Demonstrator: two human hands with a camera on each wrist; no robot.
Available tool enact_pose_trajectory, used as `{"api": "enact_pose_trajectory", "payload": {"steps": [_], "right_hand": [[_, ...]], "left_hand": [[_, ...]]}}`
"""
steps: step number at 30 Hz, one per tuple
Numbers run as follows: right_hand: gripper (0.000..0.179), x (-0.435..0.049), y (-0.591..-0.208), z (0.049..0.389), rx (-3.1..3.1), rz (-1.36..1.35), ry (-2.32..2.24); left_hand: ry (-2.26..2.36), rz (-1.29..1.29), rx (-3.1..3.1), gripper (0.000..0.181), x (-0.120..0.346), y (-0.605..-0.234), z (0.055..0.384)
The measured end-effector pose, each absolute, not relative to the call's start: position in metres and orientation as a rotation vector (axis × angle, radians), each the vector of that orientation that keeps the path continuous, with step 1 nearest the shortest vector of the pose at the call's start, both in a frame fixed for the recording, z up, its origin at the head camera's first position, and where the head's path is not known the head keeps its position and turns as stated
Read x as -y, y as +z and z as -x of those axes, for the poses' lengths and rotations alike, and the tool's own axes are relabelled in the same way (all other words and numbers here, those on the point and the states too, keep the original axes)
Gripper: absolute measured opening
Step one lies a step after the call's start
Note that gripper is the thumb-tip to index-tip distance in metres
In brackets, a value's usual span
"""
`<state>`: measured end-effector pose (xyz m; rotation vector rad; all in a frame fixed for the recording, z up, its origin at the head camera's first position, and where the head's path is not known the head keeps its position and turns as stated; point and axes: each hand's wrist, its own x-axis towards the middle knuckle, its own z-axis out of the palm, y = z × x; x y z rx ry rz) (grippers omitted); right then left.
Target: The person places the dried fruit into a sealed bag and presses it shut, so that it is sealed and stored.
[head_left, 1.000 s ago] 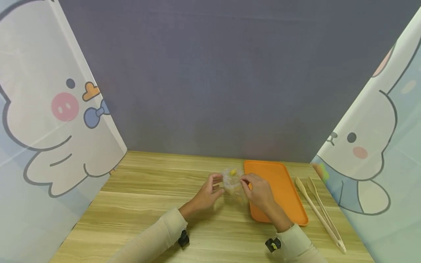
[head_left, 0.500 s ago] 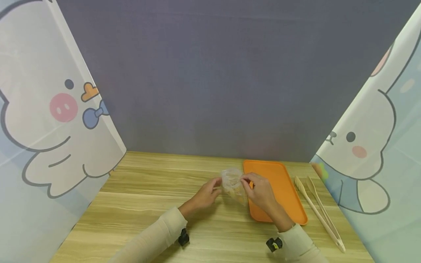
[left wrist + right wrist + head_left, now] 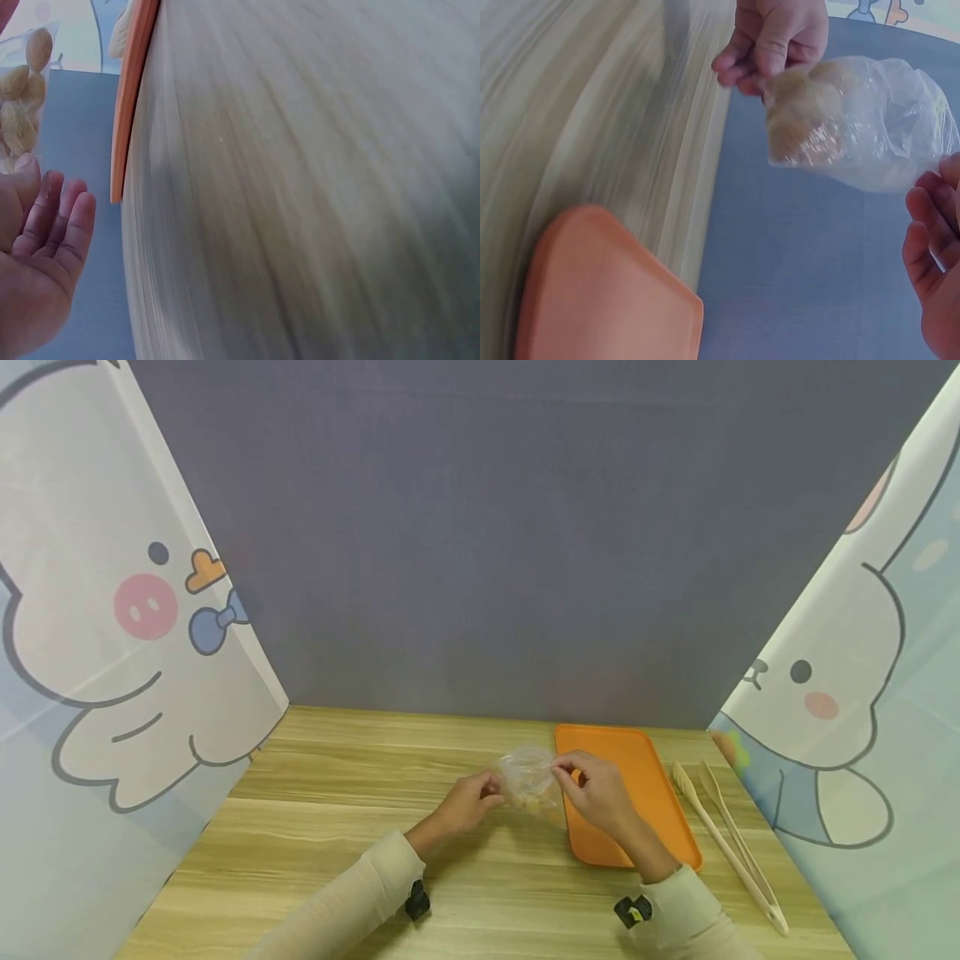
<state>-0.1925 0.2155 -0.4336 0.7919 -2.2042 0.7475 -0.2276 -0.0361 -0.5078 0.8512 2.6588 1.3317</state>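
Observation:
Between the two hands hangs a clear plastic bag (image 3: 527, 770) with its mouth up, above the wooden tabletop (image 3: 337, 810) and beside the tray. Several tan oval nuts (image 3: 19, 124) with rough surfaces sit in its lower part; their exact kind cannot be told. My right hand (image 3: 597, 789) pinches the bag's rim at the right between thumb and forefinger. My left hand (image 3: 467, 802) pinches the bag's left side with thumb and fingertips. In the right wrist view, the left thumb lies right at the filled end of the bag (image 3: 877, 124).
An orange tray (image 3: 630, 810) lies under the right hand and forearm. Right of it lie beige tongs (image 3: 731, 852), with one slotted end and one spoon-like end. A grey panel (image 3: 480, 543) stands behind the table, with cartoon-printed sheets (image 3: 150, 693) at the sides.
A yellow piece seen near the bag's mouth a second ago no longer shows there. The left hand has drawn slightly lower and its fingers have closed on the bag's side. The right hand has barely moved.

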Motion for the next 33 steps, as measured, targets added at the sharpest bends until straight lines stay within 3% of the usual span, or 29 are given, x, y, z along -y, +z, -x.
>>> {"api": "enact_pose_trajectory", "payload": {"steps": [11, 16, 22, 33], "right_hand": [[0.002, -0.232, -0.421, 0.194, 2.301, -0.788, 0.787], [0.01, -0.244, -0.412, 0.197, 2.296, -0.779, 0.795], [0.003, -0.255, -0.404, 0.2, 2.279, -0.762, 0.775], [0.01, -0.262, -0.399, 0.201, 2.275, -0.715, 0.741]], "left_hand": [[1.348, -0.881, -2.665, 0.007, 0.047, -0.507, 0.227], [1.303, -0.915, -2.693, 0.006, 0.051, -0.507, 0.23], [1.267, -0.89, -2.689, 0.006, 0.053, -0.505, 0.23], [1.265, -0.924, -2.629, 0.005, 0.057, -0.504, 0.226]]}}
